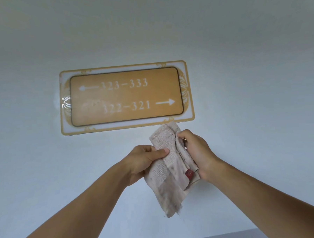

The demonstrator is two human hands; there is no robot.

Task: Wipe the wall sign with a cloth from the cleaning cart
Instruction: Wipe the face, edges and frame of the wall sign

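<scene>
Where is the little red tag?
In the head view, the red tag sits low on the cloth, beside the right hand, below the wall sign.

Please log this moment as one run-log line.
left hand: holds beige terry cloth | right hand: same cloth | rectangular gold wall sign: untouched

A: How many signs are counted?
B: One sign (127, 97) is counted, on one wall (241, 78). Two arrows and two lines of numbers are seen on it.
A: And cloths?
B: One cloth (170, 170), with one red tag (189, 173).
A: Hands?
B: Two are counted: a left hand (144, 161) and a right hand (198, 153).
</scene>
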